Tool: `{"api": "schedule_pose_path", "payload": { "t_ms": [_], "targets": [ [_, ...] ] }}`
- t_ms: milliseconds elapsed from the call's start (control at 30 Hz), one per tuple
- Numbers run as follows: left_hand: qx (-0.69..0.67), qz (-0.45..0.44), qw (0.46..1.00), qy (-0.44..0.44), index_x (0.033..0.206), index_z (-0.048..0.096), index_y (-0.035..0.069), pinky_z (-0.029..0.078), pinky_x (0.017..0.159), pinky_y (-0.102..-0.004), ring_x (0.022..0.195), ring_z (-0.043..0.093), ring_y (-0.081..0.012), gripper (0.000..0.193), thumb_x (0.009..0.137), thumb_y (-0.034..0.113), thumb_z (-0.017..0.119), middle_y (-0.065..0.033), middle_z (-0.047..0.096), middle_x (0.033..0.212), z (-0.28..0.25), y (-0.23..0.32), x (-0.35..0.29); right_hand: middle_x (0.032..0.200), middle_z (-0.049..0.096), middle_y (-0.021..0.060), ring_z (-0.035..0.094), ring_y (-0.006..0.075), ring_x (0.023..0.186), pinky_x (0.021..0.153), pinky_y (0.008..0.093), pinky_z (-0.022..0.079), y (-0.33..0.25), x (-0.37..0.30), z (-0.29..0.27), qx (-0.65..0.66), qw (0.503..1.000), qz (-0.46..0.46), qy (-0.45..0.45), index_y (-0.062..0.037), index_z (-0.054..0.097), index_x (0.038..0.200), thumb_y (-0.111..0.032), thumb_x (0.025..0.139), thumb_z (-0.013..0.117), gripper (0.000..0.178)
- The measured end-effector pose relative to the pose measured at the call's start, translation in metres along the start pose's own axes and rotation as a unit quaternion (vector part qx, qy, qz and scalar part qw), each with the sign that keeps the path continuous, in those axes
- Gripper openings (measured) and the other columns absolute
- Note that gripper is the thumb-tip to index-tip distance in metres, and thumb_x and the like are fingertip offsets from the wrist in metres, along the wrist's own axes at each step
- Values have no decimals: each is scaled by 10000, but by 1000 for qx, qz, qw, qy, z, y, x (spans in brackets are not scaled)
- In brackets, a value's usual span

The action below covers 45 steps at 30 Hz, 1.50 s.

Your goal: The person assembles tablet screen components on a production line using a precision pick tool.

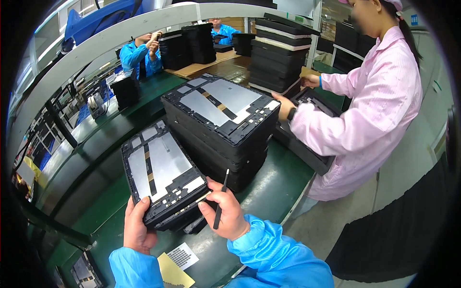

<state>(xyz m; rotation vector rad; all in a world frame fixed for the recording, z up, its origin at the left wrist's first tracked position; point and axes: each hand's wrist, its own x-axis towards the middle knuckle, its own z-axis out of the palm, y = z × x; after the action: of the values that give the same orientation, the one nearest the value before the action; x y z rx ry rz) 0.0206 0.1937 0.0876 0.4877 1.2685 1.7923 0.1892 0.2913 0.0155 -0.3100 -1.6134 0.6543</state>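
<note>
In front of me is a short stack of black tablet housings (165, 165) with silvery metal plates and a dark ribbon strip. My left hand (138, 228) grips its lower left corner, thumb on top. Black tweezers (221, 199) with a pale tip are held in my right hand (228, 213), which also touches the stack's near right corner with its fingers. Just beyond rises a taller stack of the same tablet housings (223, 105). What lies beneath the near stack is mostly hidden.
A co-worker in pink (355, 105) stands at the right, hands by another black stack (307, 129). Tall black piles (276, 57) stand behind. Yellow paper (173, 271) and a printed white sheet (183, 256) lie on the green bench (117, 240). Two people in blue (139, 55) sit farther back.
</note>
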Motion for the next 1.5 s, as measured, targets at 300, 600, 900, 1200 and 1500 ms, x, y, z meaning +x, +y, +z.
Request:
{"api": "schedule_pose_path", "payload": {
  "t_ms": [300, 600, 900, 1200, 1500],
  "targets": [
    [25, 51, 998, -13, 1200, 497, 56, 475, 835, -353, 935, 595, -211, 402, 837, 218, 554, -94, 607, 1061, -4, -4, -6, 1142, 545, 280, 557, 414, 1026, 875, 419, 461, -5, -1, 10, 20, 999, -7, 30, -16, 488, 935, -10, 687, 767, 373],
    [-42, 48, 997, -34, 1274, 437, 7, 440, 907, -328, 1017, 564, -200, 493, 814, 100, 589, -109, 577, 1136, -8, -9, -9, 1171, 536, 261, 567, 361, 1019, 891, 405, 450, -3, -13, 17, 26, 998, 19, 52, -30, 473, 962, -26, 689, 769, 403],
    [-48, 45, 998, -21, 1254, 450, 17, 442, 904, -340, 1007, 571, -209, 464, 816, 117, 561, -116, 577, 1132, -7, 1, -18, 1233, 450, 247, 549, 322, 1069, 915, 376, 456, -8, -13, 24, 88, 996, 3, 20, -26, 402, 1023, 75, 712, 717, 455],
    [-69, 41, 995, -54, 1294, 409, 30, 423, 939, -344, 1060, 546, -207, 482, 837, 106, 543, -114, 555, 1180, 1, -11, -15, 1269, 410, 249, 496, 310, 1138, 961, 396, 411, -13, 0, 17, 115, 993, 3, 32, -37, 374, 1051, 124, 728, 643, 450],
    [-97, 50, 991, -83, 1312, 390, 29, 420, 943, -337, 1063, 542, -199, 511, 835, 89, 564, -109, 551, 1177, 0, -11, -19, 1271, 389, 229, 470, 268, 1138, 982, 392, 390, -12, 2, 13, 130, 991, -2, 25, -51, 364, 1076, 102, 744, 613, 442]
  ]
}}
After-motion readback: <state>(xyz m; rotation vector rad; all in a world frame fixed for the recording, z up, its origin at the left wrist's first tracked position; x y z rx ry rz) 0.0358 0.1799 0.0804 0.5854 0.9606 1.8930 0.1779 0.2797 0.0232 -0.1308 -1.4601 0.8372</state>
